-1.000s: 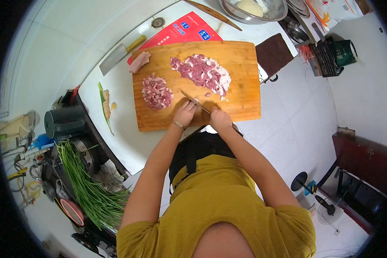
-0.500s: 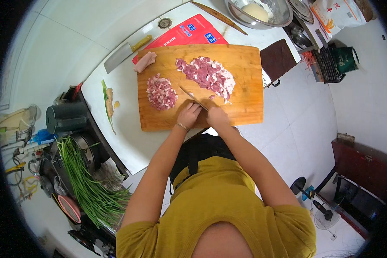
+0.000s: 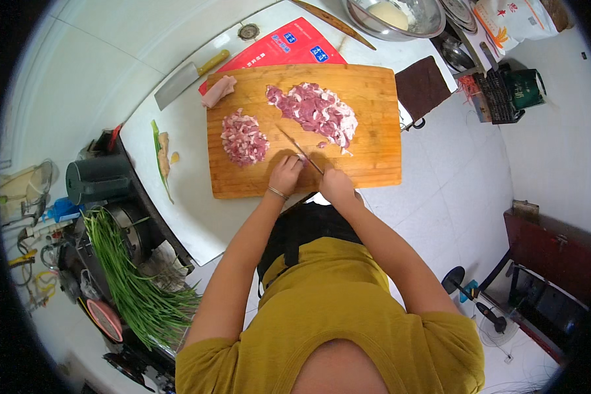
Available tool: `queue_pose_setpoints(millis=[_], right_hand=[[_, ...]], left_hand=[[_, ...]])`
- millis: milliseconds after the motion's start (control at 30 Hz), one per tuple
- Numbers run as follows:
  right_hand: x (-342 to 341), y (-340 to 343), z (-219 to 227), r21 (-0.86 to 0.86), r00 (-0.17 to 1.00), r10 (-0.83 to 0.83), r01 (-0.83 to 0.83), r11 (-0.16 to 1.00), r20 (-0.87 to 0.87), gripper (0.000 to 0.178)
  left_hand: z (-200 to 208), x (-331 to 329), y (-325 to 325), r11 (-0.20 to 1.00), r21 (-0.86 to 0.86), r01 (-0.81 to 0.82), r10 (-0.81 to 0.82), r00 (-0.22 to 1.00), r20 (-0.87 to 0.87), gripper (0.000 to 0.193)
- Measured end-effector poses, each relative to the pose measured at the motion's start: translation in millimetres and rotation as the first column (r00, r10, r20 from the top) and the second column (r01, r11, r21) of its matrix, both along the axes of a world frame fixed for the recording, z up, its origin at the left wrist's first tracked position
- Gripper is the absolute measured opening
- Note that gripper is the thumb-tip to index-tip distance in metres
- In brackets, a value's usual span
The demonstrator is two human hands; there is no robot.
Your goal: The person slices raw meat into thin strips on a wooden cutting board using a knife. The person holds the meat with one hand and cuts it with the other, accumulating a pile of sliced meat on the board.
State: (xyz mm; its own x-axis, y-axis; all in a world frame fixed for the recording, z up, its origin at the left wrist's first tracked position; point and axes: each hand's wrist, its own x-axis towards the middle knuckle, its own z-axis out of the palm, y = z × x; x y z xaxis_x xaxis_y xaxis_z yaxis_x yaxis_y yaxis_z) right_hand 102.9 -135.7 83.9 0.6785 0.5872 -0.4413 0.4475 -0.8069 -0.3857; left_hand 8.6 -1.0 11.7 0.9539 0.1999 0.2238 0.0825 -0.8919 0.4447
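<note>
Both my hands are at the near edge of a wooden cutting board (image 3: 374,138). My right hand (image 3: 337,187) grips a knife (image 3: 297,145), its blade pointing away and to the left. Close beside the blade, my left hand (image 3: 286,175) has its fingers curled over a small piece of meat (image 3: 301,157), mostly hidden. Left of the blade lies a pile of diced meat (image 3: 244,138); beyond it spread larger meat slices (image 3: 314,113). A pale pink slab (image 3: 218,90), perhaps pork skin, rests at the board's far left corner.
A cleaver (image 3: 177,85) and a red sheet (image 3: 276,51) lie beyond the board. Ginger (image 3: 163,154) and a green onion (image 3: 155,139) sit to the left. A metal bowl (image 3: 433,25) with dough (image 3: 389,14) stands far right. Long green chives (image 3: 128,282) are at lower left.
The knife and my right hand have shifted slightly right and nearer me, widening the gap from my left hand. The piece under my left fingers now shows more.
</note>
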Motion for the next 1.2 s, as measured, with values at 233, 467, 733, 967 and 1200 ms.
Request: queue_pose_setpoints(millis=[233,467,733,967,1200], right_hand=[[-1.5,14.7,-16.1,-0.053,0.995,0.072,-0.076,0.996,-0.070,0.019],[-5.3,7.2,-6.5,-0.078,0.993,0.011,-0.020,0.997,-0.116,0.020],[12.0,-4.5,-11.0,-0.083,0.996,0.052,-0.058,0.995,-0.070,0.017],[41.7,0.2,1.8,-0.003,0.999,-0.001,0.001,1.000,0.045,0.018],[14.0,-16.8,-3.0,-0.075,0.999,0.052,-0.052,0.996,-0.007,0.018]], left_hand=[[-1.2,5.8,4.3,0.998,0.055,0.039,-0.041,0.998,0.042,0.019],[3.1,0.0,4.5,0.999,0.030,0.026,-0.025,1.000,-0.018,0.023],[8.4,-1.8,-5.5,0.996,0.015,-0.089,0.089,0.996,-0.006,0.022],[11.1,17.3,0.8,0.991,0.016,0.135,-0.136,0.989,0.056,0.025],[12.1,6.7,4.4,0.985,0.114,0.131,-0.133,0.991,0.008,0.028]])
